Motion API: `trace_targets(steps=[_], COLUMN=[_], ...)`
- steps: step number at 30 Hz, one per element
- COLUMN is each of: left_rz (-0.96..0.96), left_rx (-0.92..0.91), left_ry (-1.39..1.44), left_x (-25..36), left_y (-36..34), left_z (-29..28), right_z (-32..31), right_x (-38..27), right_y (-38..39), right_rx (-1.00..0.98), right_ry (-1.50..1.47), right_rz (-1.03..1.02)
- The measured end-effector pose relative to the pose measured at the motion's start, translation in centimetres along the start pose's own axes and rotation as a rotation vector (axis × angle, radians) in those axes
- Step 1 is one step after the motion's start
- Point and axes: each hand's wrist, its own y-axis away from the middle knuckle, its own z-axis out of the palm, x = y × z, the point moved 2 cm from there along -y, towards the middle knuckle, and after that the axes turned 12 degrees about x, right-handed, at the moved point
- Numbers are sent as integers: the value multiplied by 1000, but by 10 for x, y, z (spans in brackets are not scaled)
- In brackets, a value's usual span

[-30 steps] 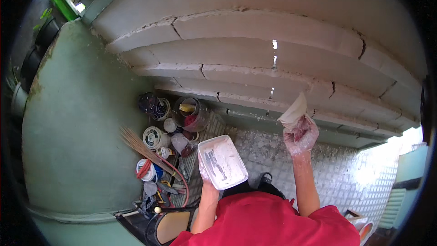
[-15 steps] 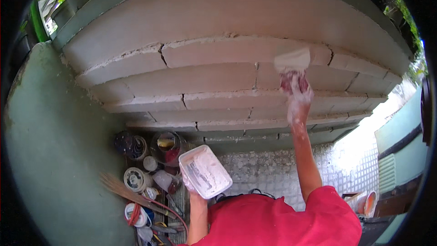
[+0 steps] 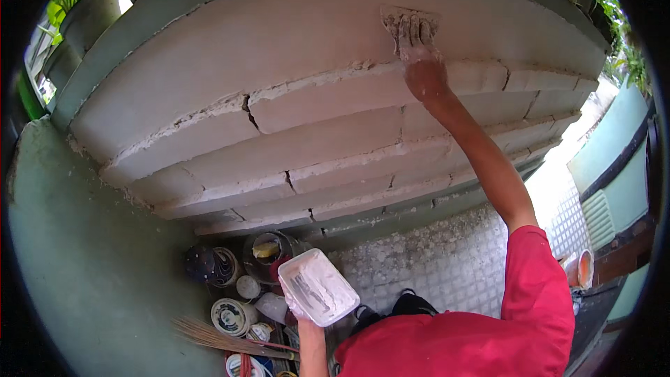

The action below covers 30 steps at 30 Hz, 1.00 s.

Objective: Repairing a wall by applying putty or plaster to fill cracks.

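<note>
Up on the smooth upper band of the pale wall (image 3: 279,28), my right hand (image 3: 423,63) is closed round a putty-smeared scraper (image 3: 410,12). Its wide blade lies at or close to the plastered surface, and the fingers partly cover it. Down by my body, my left hand (image 3: 296,306) supports a white rectangular plastic tub (image 3: 300,257) from its left side and below. Pale pinkish putty (image 3: 328,294) coats the inside of the tub, with a scraped grey patch at its bottom. Most of the left fingers are hidden under the tub.
Ledges of cracked, rough-edged blocks (image 3: 328,103) run below the upper band. Paint cans (image 3: 232,317), a bucket (image 3: 269,248) and a straw broom (image 3: 209,334) crowd the lower left beside a green wall (image 3: 77,251). Potted plants (image 3: 91,14) stand at upper left; tiled floor (image 3: 447,251) lies below.
My right hand has moved the scraper up and left, from the block ledges onto the upper band. The view has shifted and tilted. My left hand still holds the tub.
</note>
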Motion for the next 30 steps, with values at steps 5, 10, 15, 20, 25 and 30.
trace_targets(steps=[5,10,15,20,25,30], left_rz=[-19,52,22,52,66,65], left_rx=[82,44,-138,-178,-151,-75], left_ry=[42,15,-1,-31,-32,-10], left_x=[6,-2,-17,-32,-46,-55], left_y=[-6,-2,14,31,33,29], left_z=[-11,-1,11,12,17,15], right_z=[-11,-29,-46,-78,-50,-1], right_x=[-2,3,18,43,28,1], right_y=[15,15,-7,-24,-48,-58], right_rx=[-325,-512,-769,-753,-100,132], right_ry=[124,-63,-177,-336,-253,110], right_rz=[-87,-285,-211,140,57,-169])
